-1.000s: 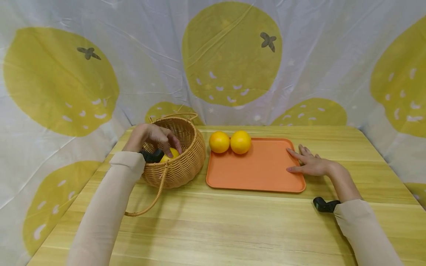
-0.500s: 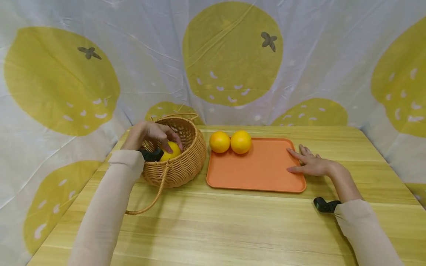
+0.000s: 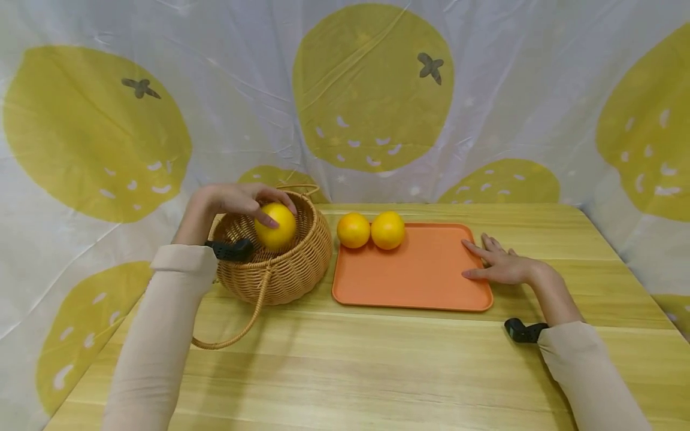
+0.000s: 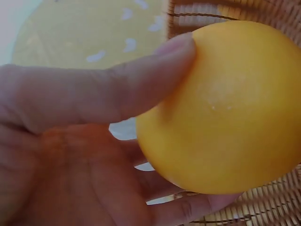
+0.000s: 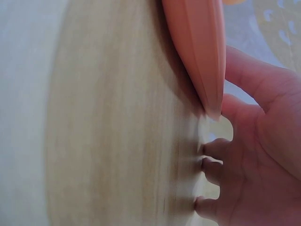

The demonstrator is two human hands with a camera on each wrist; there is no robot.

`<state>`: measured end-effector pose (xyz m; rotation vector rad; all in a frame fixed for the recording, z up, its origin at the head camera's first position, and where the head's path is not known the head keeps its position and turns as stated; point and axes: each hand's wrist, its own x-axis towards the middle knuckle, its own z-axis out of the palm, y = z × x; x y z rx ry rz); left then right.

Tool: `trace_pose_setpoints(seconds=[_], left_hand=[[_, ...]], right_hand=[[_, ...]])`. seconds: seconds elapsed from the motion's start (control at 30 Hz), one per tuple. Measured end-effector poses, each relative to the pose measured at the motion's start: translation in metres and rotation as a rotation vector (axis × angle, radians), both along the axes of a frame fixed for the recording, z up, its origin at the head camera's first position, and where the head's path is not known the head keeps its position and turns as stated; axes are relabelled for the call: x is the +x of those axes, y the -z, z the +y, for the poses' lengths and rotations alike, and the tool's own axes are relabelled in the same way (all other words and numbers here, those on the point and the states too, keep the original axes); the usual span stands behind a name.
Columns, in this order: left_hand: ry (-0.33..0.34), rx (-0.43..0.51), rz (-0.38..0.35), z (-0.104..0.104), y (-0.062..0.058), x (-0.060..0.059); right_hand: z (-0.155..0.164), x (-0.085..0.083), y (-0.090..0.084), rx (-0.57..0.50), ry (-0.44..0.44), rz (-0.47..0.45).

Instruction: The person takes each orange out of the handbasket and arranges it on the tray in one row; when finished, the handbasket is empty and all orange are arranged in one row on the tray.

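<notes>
The left hand (image 3: 232, 200) is gripping a smooth round yellow-orange fruit (image 3: 275, 225), with thumb and fingers curled round it. It is holding the fruit just above the open top of a round woven wicker basket (image 3: 286, 269). In the left wrist view the thumb (image 4: 141, 80) is pressing on the fruit's shiny skin and the basket's weave is showing behind. The basket is sitting near the far left corner of the pale wooden table (image 3: 345, 371), and its thin looped handle (image 3: 237, 335) is lying out on the table toward the near edge. What else is inside the basket cannot be seen.

Just right of the basket a flat orange plastic tray with rounded corners (image 3: 420, 281) is lying. Two round oranges (image 3: 371, 230) are sitting side by side, touching, in the tray's far left corner. The rest of the tray is bare.

The right hand (image 3: 498, 266) is lying flat with fingers spread, touching the tray's right edge. In the right wrist view its thumb (image 5: 254, 80) is resting against the tray's thin rim (image 5: 202, 56).

A wide stretch of table is lying open along the near edge.
</notes>
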<state>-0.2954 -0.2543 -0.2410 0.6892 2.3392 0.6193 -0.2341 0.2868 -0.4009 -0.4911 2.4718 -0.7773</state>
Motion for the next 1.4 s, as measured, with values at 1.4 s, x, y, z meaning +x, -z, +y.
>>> trace_pose_setpoints(seconds=[1.4], left_hand=[[-0.500, 0.527, 0.476, 0.302, 0.118, 0.053]], right_hand=[[-0.008, 0.001, -0.003, 0.061, 0.015, 0.016]])
